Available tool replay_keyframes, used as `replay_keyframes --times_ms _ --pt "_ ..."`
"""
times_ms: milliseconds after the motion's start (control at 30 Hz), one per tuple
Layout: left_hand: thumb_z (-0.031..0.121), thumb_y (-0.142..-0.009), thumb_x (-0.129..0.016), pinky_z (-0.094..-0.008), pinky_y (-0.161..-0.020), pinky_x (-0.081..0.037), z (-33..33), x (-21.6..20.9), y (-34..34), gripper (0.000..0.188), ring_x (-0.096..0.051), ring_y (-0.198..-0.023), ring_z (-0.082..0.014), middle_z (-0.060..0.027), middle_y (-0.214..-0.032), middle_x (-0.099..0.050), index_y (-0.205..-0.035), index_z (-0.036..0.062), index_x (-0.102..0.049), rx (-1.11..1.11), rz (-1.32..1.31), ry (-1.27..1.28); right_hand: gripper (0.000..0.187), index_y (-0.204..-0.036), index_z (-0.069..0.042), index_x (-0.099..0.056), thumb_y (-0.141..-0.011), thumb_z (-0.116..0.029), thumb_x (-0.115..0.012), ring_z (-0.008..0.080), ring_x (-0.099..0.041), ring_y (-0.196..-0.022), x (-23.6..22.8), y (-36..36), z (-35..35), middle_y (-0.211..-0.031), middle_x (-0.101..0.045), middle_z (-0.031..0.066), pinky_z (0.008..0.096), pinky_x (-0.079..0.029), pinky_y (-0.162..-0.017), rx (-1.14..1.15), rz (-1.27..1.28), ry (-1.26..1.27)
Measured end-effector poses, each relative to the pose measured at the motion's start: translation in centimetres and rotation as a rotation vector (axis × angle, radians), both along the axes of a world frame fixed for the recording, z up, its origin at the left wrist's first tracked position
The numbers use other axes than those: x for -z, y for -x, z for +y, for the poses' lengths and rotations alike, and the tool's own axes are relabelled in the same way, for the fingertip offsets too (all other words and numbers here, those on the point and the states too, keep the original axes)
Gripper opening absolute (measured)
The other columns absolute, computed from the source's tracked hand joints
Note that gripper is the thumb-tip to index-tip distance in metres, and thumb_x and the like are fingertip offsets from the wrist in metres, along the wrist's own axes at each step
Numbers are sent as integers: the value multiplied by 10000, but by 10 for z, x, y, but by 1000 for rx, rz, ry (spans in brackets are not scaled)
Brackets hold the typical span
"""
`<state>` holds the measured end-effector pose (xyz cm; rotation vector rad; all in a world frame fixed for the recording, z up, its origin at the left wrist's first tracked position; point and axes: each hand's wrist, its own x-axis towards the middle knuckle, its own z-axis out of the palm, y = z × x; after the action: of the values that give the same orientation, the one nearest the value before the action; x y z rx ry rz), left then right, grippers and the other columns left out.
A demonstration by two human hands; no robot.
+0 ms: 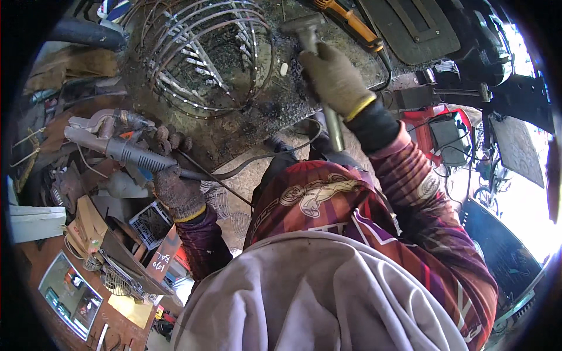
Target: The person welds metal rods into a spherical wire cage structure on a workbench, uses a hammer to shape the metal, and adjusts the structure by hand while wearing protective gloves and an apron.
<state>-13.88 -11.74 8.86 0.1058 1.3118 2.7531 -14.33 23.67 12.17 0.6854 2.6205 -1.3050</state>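
My right hand, in a grey work glove, is closed around a hammer with a tubular metal handle. The hammer's head is over the far part of the worktable. To the left, my gloved left hand is closed on the ribbed grey handle of a welding electrode holder, its jaw end pointing left. A dark cable trails from it to the right. On the table, between and beyond my hands, lies a round frame of bent metal rods with short pieces inside.
An orange angle grinder and a dark panel with a rectangular window lie at the far right. A small white piece rests near the frame. Scrap and a black crate crowd the left; a red-and-grey machine stands right.
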Motion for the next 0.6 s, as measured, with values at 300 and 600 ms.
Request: replay_keyframes --times_ms 300,600 --pt "89 -872 -654 -487 -1072 -504 1 -2 0 647 -576 -1236 -298 -145 -1490 -541 -1479 97 -429 -101 -129 159 363 -1088 33 -600 -1010 -317 -543 385 -675 -878 37 5 -6 -875 -651 227 508 -538 -784 -60 207 -291" --pt "133 -872 -618 -422 -1116 -436 -10 7 -9 699 -541 -1265 -291 -175 -1417 -571 -1530 26 -410 -210 -27 982 337 -1005 -20 -602 -1004 -350 -536 244 -685 -668 11 -34 28 -739 -645 123 380 -536 -638 172 26 515"
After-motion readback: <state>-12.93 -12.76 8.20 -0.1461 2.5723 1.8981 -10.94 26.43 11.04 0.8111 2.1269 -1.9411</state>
